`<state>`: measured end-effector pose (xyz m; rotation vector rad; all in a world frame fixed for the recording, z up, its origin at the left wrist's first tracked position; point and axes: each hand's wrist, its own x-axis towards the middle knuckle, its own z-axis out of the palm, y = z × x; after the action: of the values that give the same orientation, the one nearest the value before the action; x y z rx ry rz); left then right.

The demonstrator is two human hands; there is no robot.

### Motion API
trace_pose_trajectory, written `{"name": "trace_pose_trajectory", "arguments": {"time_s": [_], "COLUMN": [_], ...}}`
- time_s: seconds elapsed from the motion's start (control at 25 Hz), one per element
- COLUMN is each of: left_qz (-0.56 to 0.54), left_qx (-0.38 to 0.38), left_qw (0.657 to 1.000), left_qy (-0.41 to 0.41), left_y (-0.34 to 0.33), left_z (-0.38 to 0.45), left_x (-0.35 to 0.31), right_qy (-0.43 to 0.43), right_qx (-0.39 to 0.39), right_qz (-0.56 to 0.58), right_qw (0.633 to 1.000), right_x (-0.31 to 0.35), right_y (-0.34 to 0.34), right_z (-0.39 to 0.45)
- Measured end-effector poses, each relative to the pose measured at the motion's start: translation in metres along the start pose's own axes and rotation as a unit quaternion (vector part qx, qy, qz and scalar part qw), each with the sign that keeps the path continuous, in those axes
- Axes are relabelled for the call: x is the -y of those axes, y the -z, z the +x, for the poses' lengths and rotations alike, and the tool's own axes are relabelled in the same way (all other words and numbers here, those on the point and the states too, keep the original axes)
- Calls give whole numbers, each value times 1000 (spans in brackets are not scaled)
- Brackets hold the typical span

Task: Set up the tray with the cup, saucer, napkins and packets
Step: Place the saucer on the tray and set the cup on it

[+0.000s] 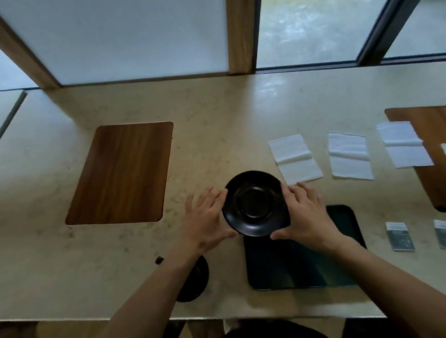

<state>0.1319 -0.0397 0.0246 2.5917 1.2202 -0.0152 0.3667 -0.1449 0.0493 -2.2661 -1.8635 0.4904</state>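
Both hands hold the saucer [255, 203] by its rim, the left hand [206, 221] on one side and the right hand [307, 212] on the other, fingers spread along its edge and thumbs under its near side. The saucer is black and tilted, its face turned toward the camera, above the far left corner of the tray [295, 265]. Whether it touches the tray cannot be told, since that corner is hidden behind the saucer and the right hand.

The dark tray lies flat on the counter [211, 120], its right part crossed by the right forearm. A dark round thing [196, 277], perhaps the cup, sits near the counter's front edge, mostly covered by the left forearm.

Four white napkins [295, 158] lie in a row to the right; the last is cut off by the frame. Three packets [399, 235] lie right of the tray, their print too blurred to read, one partly out of frame. Two wooden mats [123, 173] lie on the counter, the right one cut off and partly under napkins.
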Motion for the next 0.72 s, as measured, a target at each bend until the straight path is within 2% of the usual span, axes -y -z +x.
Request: {"name": "trace_pose_trajectory", "arguments": {"time_s": [0.28,0.44,0.72], "left_qz": [-12,-20,11], "left_qx": [23,39,48], "left_qw": [1000,999,998], "left_qy": [11,24,38], "left_y": [-27,-45,-57], "left_z": [-27,-46,-60], "left_x": [-53,-63,-68], "right_qy": [-24,-23,-16], "right_qx": [38,70,80], "right_qz": [-61,-72,-71], "right_qw": [997,995,994], "right_x": [-35,-43,-45], "right_y": [-8,-24,-40], "right_z": [-51,-67,-78]}}
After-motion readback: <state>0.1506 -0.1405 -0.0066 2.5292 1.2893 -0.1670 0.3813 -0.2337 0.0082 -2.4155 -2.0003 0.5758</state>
